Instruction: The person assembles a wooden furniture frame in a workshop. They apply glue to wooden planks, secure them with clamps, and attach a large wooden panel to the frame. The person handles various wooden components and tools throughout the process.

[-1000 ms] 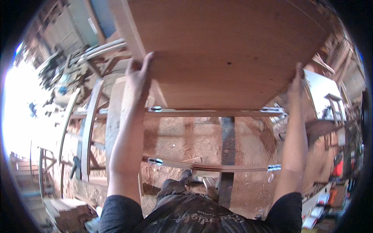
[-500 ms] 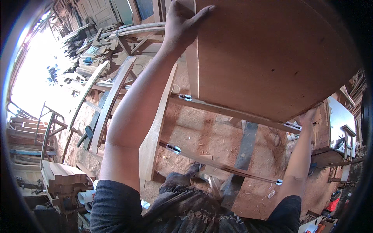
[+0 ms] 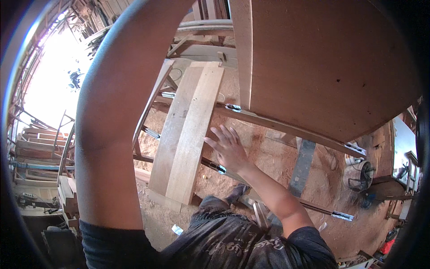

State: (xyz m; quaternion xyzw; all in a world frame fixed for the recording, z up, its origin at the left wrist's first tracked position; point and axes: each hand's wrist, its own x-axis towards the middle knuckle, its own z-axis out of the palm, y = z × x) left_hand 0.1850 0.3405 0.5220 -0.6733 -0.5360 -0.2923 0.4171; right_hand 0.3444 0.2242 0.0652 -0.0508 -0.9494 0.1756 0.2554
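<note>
A large brown wooden panel [image 3: 327, 58] stands tilted up at the upper right, its lower edge at the far wooden rail [image 3: 286, 128]. My left forearm [image 3: 125, 85] reaches up past the top edge of the picture, so the left hand is out of sight. With fingers spread, my right hand [image 3: 230, 148] hovers over the gap between the two rails and holds nothing. Just left of its fingertips lies a pale panel of joined boards [image 3: 190, 130] across the far rail and the near wooden rail [image 3: 309, 205]. Metal clamp-like fittings [image 3: 233, 107] sit on the rails.
A round fan-like thing [image 3: 358, 175] stands on the dusty floor at the right, beside a wooden cabinet-like block [image 3: 378, 145]. Stacked timber [image 3: 36, 148] fills the left side. A dark plank [image 3: 302, 166] lies on the floor beneath the rails.
My right hand has left the large panel's lower right corner and moved left toward the pale boards. My left hand has gone out of view at the top. The view has shifted left.
</note>
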